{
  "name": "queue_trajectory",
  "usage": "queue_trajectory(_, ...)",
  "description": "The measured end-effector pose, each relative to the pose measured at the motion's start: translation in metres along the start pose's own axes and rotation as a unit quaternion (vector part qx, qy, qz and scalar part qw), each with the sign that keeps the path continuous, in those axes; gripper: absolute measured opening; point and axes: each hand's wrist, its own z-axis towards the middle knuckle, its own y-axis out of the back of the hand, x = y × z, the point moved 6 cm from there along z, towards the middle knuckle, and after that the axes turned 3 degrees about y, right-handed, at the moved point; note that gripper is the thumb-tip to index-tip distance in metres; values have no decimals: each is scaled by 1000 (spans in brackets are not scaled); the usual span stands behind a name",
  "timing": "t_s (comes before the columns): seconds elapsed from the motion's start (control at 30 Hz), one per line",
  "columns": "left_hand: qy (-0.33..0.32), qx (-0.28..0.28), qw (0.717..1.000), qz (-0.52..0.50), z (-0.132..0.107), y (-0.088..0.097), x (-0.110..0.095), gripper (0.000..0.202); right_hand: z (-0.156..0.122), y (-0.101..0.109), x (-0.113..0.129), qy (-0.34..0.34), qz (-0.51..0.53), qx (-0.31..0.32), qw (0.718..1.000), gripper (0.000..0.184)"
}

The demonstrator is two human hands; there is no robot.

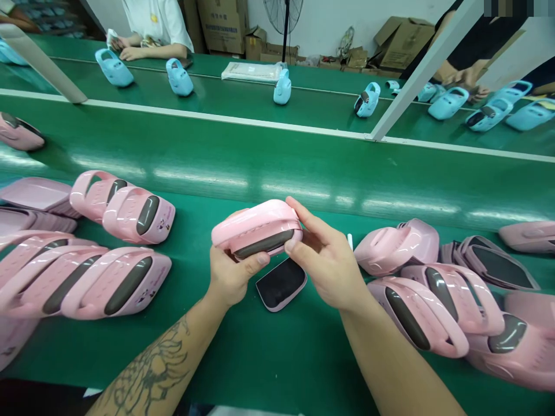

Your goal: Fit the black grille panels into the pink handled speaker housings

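As a line worker grips it in both bare hands, a glossy pink plastic casing [255,228] is held just above a green conveyor belt [277,167], its dark oval window [259,245] tipped toward the wearer's camera. The left hand [232,274] cups the casing from below, with its thumb pressed against the near edge and its fingers hidden behind the piece. The right hand [325,260] pinches the casing's right end, thumb on the near face and fingers curled over the top. Just below the hands, a flat pink-edged panel with a black face [281,283] lies on the belt. Clusters of matching pink casings [130,214] crowd the near belt to the left, with more [416,312] to the right. A tattoo [147,370] marks the left forearm. Across a white rail [225,122], pale blue casings [114,67] sit on a far belt, where a co-worker's hands [130,53] rest at the far edge. Beyond stand a pedestal fan [284,23] and cardboard boxes [403,43].
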Motion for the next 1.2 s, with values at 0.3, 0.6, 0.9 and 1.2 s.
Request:
queue_trajectory(0.3,-11,12,999,33,6,-4,-8,61,-5,-2,5,-3,28,-7,1000,61)
queue_trajectory(0.6,85,115,990,24,18,-13,-5,57,8,9,-20,18,-131,-8,991,72)
queue_trajectory(0.9,-16,114,930,349,22,-1,-21,88,8,16,-29,144,-297,-53,942,50)
queue_trajectory(1.2,-36,191,888,417,24,1,-15,90,12,12,-30,206,-355,-8,912,33)
